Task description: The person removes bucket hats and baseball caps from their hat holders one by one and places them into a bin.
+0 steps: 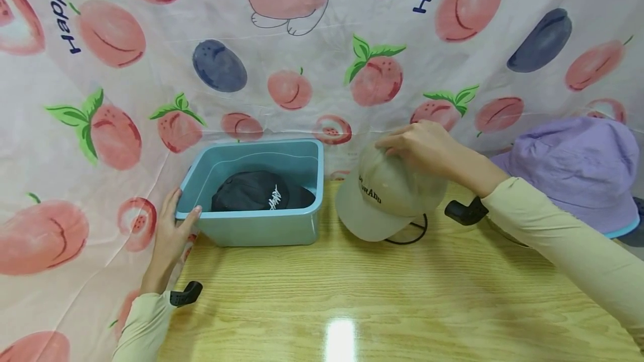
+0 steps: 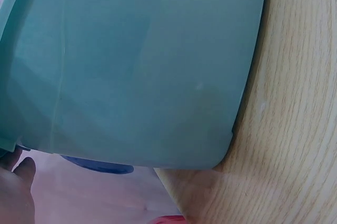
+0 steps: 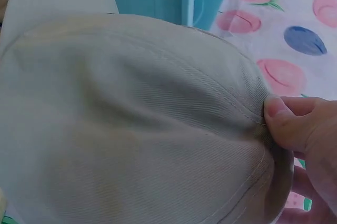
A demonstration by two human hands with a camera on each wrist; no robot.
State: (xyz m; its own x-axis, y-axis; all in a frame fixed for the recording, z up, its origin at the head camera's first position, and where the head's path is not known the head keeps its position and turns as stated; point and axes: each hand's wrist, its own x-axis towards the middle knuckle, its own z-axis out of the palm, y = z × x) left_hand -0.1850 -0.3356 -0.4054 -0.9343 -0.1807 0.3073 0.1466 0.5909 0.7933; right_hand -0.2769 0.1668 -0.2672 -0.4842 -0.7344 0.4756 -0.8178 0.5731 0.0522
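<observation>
A beige baseball cap (image 1: 387, 194) with dark lettering hangs from my right hand (image 1: 425, 147), which pinches it at the crown. In the right wrist view the thumb presses the cap's fabric (image 3: 158, 108) near its edge. My left hand (image 1: 171, 228) holds the near left corner of a blue-green plastic bin (image 1: 266, 228), thumb on the rim. Inside that bin lies a black baseball cap (image 1: 249, 190) with white script, brim to the right. The left wrist view shows the bin's side (image 2: 131, 77) with the hand at its lower left.
A purple bucket hat (image 1: 578, 172) sits at the right, over something with a light-blue edge. A black wire ring (image 1: 420, 233) shows beneath the beige cap. Behind the wooden table (image 1: 302, 295) hangs a fruit-print cloth (image 1: 282, 60).
</observation>
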